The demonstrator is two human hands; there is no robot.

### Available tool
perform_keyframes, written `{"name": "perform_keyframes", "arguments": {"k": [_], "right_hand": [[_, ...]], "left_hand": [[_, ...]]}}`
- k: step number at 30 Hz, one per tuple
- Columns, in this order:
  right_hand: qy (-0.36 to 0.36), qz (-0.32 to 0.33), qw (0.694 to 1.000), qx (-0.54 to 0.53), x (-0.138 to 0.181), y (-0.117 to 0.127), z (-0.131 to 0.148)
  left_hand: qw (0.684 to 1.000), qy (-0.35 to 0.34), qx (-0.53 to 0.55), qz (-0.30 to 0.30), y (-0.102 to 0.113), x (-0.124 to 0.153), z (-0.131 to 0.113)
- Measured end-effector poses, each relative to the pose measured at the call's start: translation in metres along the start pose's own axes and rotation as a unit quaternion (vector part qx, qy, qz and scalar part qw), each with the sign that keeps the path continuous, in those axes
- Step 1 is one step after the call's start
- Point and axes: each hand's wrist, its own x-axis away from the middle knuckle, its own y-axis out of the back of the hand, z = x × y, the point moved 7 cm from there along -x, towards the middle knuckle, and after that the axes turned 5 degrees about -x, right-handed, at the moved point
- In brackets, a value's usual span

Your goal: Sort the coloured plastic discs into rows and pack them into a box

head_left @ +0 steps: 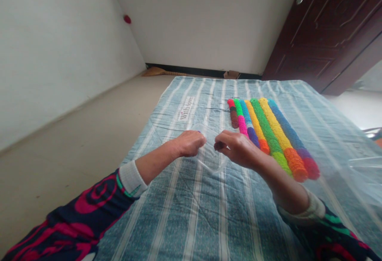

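Note:
A small clear plastic bag (pixel 210 151) is held just above the striped blue cloth (pixel 191 213). My left hand (pixel 189 143) pinches its left top edge with closed fingers. My right hand (pixel 237 147) pinches the right top edge, also closed. Just right of my right hand lie several long rolls of bright woven rings (pixel 268 133), side by side on the cloth: red, green, pink, blue, yellow, orange. The bag looks see-through, and I cannot tell if anything is in it.
The cloth covers a low surface, with bare beige floor (pixel 74 133) to the left. More clear plastic (pixel 358 173) lies at the right edge. A dark wooden door (pixel 328 26) stands at the back right, and a broom (pixel 161 71) lies by the far wall.

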Motion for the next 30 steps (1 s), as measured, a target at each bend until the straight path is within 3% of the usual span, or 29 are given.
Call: {"name": "perform_keyframes", "arguments": {"k": [9,18,30], "right_hand": [[-0.045,0.147,0.984,0.093,-0.030,-0.051,-0.007],[-0.046,0.140,0.987,0.056,-0.040,-0.055,-0.009],[-0.019,0.099,0.995,-0.015,-0.063,-0.065,-0.010]], "left_hand": [[0.999,-0.002,0.023,-0.032,-0.001,-0.001,0.001],[0.997,0.024,0.004,-0.069,0.001,0.005,0.013],[0.985,0.110,-0.014,-0.133,0.005,0.026,0.030]]}}
